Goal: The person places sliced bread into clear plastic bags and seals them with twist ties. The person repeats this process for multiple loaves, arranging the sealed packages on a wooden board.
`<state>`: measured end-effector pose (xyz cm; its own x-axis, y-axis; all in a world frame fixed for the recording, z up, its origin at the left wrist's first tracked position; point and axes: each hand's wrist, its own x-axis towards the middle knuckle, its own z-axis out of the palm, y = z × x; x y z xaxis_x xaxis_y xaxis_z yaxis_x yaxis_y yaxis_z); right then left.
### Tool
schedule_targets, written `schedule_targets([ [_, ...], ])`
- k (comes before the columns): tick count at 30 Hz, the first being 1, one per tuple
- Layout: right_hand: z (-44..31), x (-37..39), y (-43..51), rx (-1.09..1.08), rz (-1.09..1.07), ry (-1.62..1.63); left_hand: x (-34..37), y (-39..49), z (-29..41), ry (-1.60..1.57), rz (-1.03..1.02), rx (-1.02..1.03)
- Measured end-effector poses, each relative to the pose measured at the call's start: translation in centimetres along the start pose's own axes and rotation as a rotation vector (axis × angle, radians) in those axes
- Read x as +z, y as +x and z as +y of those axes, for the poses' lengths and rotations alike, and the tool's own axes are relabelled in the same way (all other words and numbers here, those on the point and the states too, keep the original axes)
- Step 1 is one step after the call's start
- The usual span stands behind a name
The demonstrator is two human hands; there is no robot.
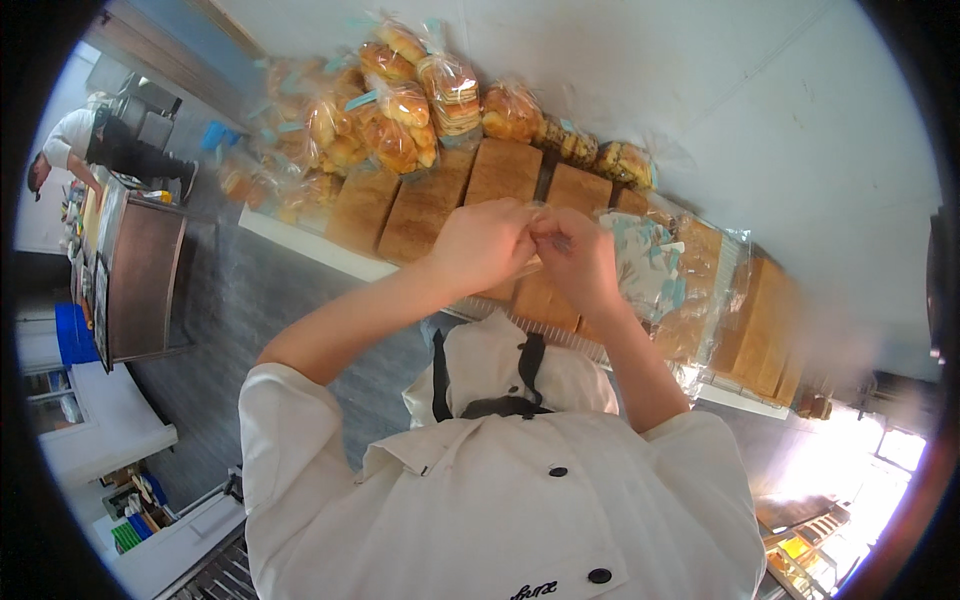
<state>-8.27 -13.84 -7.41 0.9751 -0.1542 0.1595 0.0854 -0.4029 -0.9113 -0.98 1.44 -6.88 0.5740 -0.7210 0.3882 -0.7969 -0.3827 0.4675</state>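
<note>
My left hand [489, 244] and my right hand [576, 253] meet above the loaves, fingertips pinched close together. Between them shows a little clear plastic film [538, 205]; the fingers hide most of it. Flat-topped brown bread loaves [502, 171] lie side by side under and beyond the hands, some on a wire rack [555, 335]. Just right of my right hand, a white-and-teal patterned piece [646, 262] lies over the bread, with clear plastic wrap [716, 277] around it. More brown loaves [757, 330] stand farther right.
Bagged bread rolls [394, 139], a bag of stacked slices [450, 94] and seeded rolls [626, 163] line the wall side. A white table edge [300, 240] borders the grey floor [247, 300]. At far left, another person [75, 139] bends over a workbench [142, 277].
</note>
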Motion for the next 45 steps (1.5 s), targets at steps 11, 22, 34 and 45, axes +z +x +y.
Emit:
schedule_targets([
  [11, 0.1, 0.0, -0.5, 0.042, 0.03, 0.209, -2.2, -0.5, -1.9, 0.224, 0.123, 0.371],
  [22, 0.2, 0.1, -0.6, -0.116, 0.081, -0.036, -1.1, 1.0, -1.1, -0.854, -0.448, -0.854],
  [34, 0.2, 0.1, -0.7, -0.147, 0.082, 0.079, -2.3, -0.4, -1.9, 0.365, 0.052, 0.533],
  [45, -0.2, 0.1, -0.9, -0.072, 0.032, 0.083, -2.8, 0.7, -2.6, 0.339, -0.151, 0.593],
])
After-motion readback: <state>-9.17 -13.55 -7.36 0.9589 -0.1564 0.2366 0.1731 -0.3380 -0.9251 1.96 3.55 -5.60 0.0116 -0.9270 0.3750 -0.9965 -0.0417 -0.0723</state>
